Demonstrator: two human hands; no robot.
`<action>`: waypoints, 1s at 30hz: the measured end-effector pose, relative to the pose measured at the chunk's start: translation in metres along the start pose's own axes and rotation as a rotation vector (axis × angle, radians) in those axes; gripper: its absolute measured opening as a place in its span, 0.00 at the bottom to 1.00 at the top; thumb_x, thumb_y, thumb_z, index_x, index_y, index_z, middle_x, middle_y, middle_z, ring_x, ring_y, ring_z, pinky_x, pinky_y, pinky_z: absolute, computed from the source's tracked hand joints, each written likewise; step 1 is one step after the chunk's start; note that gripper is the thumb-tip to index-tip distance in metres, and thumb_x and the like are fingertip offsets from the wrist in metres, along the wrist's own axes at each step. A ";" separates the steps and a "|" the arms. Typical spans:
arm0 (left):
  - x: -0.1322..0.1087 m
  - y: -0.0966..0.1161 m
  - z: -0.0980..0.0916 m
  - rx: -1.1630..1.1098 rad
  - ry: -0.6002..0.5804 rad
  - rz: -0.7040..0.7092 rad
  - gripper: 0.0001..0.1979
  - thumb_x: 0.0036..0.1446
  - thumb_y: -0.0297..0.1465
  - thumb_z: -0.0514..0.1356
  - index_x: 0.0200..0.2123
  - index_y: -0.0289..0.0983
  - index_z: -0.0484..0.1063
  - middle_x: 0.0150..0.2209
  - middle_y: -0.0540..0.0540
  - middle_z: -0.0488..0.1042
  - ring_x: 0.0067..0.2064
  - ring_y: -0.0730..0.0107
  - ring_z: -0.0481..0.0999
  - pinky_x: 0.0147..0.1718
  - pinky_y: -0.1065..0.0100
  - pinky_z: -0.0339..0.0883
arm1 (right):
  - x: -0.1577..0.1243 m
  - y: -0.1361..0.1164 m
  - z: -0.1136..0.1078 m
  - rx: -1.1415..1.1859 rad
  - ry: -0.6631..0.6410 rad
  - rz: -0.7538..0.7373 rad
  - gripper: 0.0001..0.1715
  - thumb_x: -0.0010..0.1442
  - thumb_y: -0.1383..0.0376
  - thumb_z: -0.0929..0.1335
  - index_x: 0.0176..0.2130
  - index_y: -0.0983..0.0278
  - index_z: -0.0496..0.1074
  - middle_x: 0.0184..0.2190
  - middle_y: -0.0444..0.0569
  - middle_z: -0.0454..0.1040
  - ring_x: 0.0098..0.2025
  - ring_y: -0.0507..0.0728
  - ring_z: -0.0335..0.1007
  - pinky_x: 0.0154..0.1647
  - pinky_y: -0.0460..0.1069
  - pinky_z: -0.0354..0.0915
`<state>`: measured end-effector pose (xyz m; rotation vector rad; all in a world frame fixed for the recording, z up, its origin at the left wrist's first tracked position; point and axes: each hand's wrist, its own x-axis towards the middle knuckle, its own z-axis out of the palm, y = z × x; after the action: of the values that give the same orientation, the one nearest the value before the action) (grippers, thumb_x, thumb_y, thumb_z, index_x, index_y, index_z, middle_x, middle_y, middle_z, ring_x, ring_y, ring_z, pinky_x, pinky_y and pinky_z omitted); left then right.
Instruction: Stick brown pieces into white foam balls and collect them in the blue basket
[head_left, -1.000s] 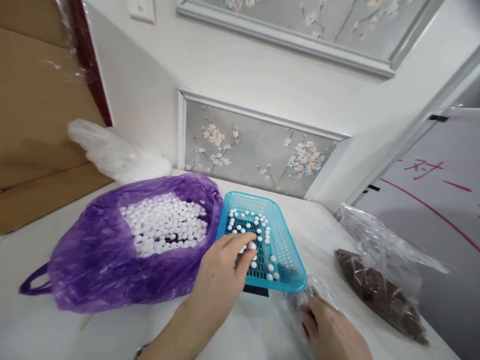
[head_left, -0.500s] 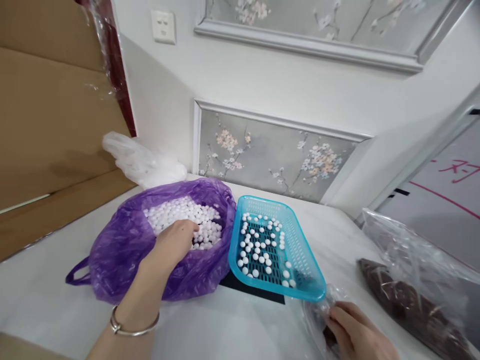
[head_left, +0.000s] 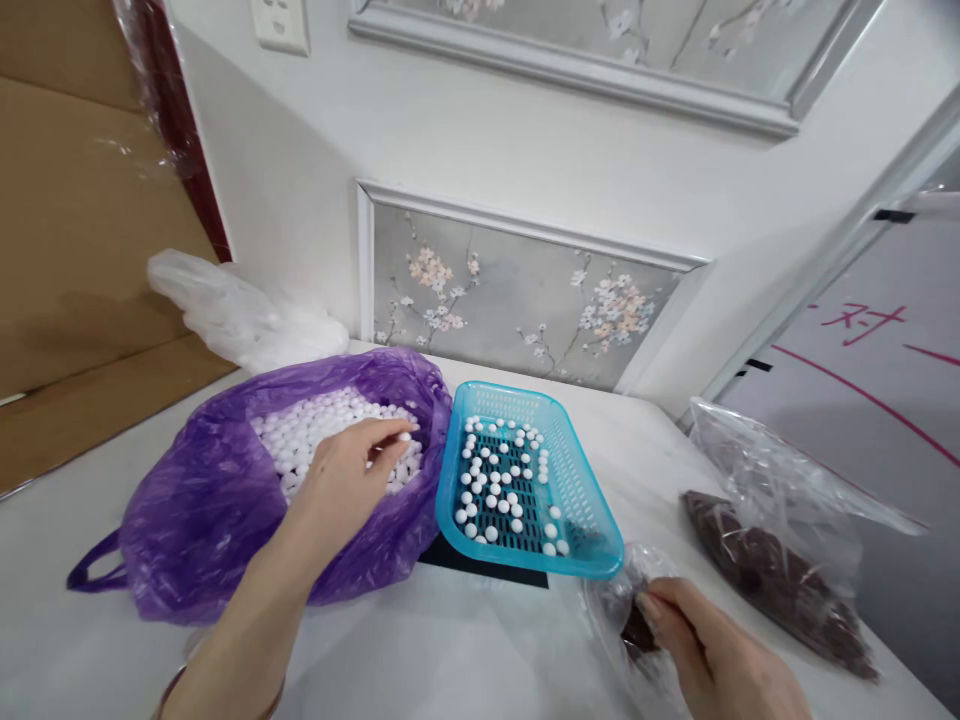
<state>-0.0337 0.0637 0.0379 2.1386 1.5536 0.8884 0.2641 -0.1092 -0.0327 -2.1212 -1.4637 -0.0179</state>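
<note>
My left hand [head_left: 349,475] is over the purple plastic bag [head_left: 187,520], thumb and forefinger pinched on a small white ball [head_left: 406,436]. Many white balls [head_left: 300,430] fill the open bag below it. Beside the bag, a blue plastic basket [head_left: 600,555] with slotted walls holds several scattered white balls [head_left: 495,490]. My right hand [head_left: 712,640] is at the lower right, its fingers closed at a clear plastic bag [head_left: 611,625] with something dark brown inside. Whether the fingertips hold the film or a piece from within is hidden.
A larger clear bag [head_left: 772,550] of dark brown contents lies at the right, near a whiteboard [head_left: 885,380] with red writing. Crumpled white plastic [head_left: 247,315] sits behind the purple bag, next to cardboard [head_left: 82,230]. A black flat strip [head_left: 487,570] lies partly under the basket.
My left hand has lifted out of the ball pile with a ball pinched at its fingertips. The right hand remains at the clear bag. The whole view has shifted somewhat.
</note>
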 end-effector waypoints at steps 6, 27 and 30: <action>-0.052 0.046 0.027 -1.309 -0.538 -0.314 0.09 0.49 0.32 0.69 0.36 0.40 0.79 0.30 0.52 0.77 0.32 0.77 0.76 0.33 0.78 0.69 | 0.001 -0.028 -0.013 0.442 0.044 0.049 0.11 0.55 0.56 0.69 0.28 0.57 0.78 0.31 0.45 0.79 0.29 0.55 0.74 0.31 0.45 0.68; -0.062 0.044 0.057 -1.513 -0.666 -0.425 0.06 0.49 0.31 0.70 0.30 0.36 0.80 0.23 0.53 0.72 0.25 0.81 0.69 0.28 0.78 0.62 | -0.004 -0.111 0.021 1.346 -0.122 -0.036 0.04 0.53 0.60 0.75 0.27 0.54 0.81 0.21 0.43 0.72 0.28 0.53 0.71 0.27 0.46 0.67; -0.061 0.046 0.056 -1.507 -0.675 -0.423 0.06 0.47 0.32 0.71 0.28 0.36 0.80 0.22 0.53 0.72 0.25 0.80 0.68 0.28 0.77 0.61 | -0.006 -0.113 0.024 1.389 -0.123 0.036 0.03 0.51 0.59 0.76 0.28 0.55 0.81 0.22 0.44 0.74 0.26 0.53 0.70 0.26 0.46 0.67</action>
<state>0.0241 -0.0046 0.0075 0.7846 0.5093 0.6634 0.1566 -0.0758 -0.0058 -0.9785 -0.9516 0.8799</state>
